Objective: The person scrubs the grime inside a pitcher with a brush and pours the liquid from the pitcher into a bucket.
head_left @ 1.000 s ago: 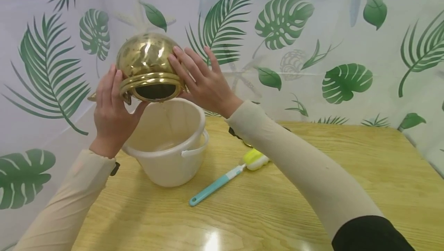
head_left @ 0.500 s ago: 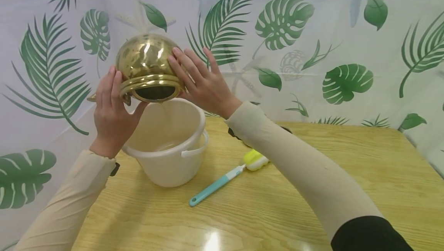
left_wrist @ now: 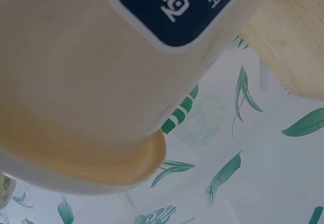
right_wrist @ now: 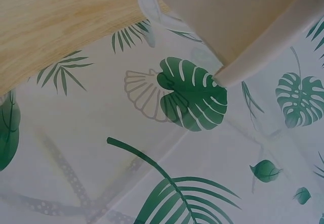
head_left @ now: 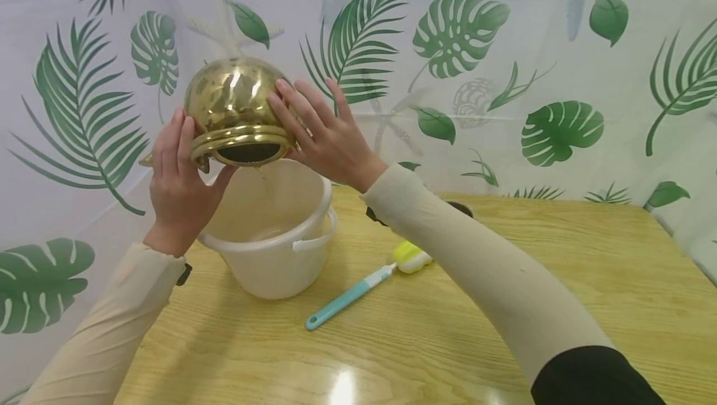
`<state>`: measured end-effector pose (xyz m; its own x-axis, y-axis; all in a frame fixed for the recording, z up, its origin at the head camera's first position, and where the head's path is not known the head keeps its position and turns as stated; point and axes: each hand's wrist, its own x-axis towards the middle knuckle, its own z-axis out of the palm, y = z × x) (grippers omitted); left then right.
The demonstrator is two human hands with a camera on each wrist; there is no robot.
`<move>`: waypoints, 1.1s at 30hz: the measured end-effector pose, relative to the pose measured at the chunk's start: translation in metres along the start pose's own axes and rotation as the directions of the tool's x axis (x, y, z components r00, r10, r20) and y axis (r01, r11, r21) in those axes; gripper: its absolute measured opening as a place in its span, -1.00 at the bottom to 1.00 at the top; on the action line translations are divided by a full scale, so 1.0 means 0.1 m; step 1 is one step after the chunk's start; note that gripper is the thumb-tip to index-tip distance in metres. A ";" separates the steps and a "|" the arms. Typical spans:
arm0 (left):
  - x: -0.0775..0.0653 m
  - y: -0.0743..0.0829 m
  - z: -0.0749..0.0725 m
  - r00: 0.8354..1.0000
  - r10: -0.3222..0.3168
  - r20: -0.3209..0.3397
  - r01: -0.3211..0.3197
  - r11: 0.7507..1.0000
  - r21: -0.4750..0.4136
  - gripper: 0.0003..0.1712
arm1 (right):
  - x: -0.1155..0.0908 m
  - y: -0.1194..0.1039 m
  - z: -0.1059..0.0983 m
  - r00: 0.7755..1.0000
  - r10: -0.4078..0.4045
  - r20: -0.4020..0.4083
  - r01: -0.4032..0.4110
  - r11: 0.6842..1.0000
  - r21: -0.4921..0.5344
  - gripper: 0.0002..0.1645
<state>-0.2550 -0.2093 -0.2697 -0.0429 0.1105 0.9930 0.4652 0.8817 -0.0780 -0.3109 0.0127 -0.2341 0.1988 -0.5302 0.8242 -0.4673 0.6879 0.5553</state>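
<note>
A round, shiny brass kettle [head_left: 235, 97] is tipped over in the head view, its dark open mouth facing down and toward me. My left hand [head_left: 182, 184] grips its left side, where a pointed brass tip sticks out behind the fingers. On the right side, my right hand [head_left: 327, 137] holds the body with fingers spread and the thumb low near the rim. A thin trickle of liquid falls from the mouth into a white bucket [head_left: 274, 271] standing below. The left wrist view shows the bucket wall with a dark blue label [left_wrist: 177, 11]; neither wrist view shows the hands or kettle.
A bottle brush [head_left: 347, 298] with a turquoise handle and yellow-white sponge head lies right of the bucket on the wooden table [head_left: 392, 355]. Past the right forearm, part of a dark round object [head_left: 462, 208] shows. A leaf-print sheet [head_left: 560, 69] hangs behind the table.
Both hands keep the kettle tipped over the bucket; it has sunk very slightly and shifted a touch left. The trickle continues from its mouth.
</note>
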 end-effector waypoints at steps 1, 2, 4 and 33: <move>0.00 0.00 0.00 1.000 -0.001 -0.001 0.001 1.000 0.000 -0.19 | 0.00 0.00 0.00 1.000 -0.002 -0.001 0.002 1.000 -0.002 -0.35; -0.01 0.00 0.00 1.000 -0.002 -0.002 0.002 1.000 0.000 -0.19 | 0.00 0.00 0.00 1.000 -0.003 -0.003 0.003 1.000 -0.004 -0.35; -0.01 0.00 0.00 1.000 -0.003 -0.006 0.003 1.000 0.001 -0.19 | 0.01 0.00 0.00 1.000 -0.006 -0.006 0.006 1.000 -0.005 -0.36; 0.01 0.05 -0.01 0.999 -0.028 -0.016 0.027 0.999 -0.019 -0.20 | 0.04 0.01 -0.03 0.999 -0.003 -0.043 0.004 0.999 0.036 -0.36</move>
<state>-0.2522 -0.2053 -0.2691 -0.0417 0.0788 0.9960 0.4810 0.8753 -0.0491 -0.3084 0.0127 -0.2302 0.2372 -0.5102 0.8267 -0.4970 0.6674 0.5546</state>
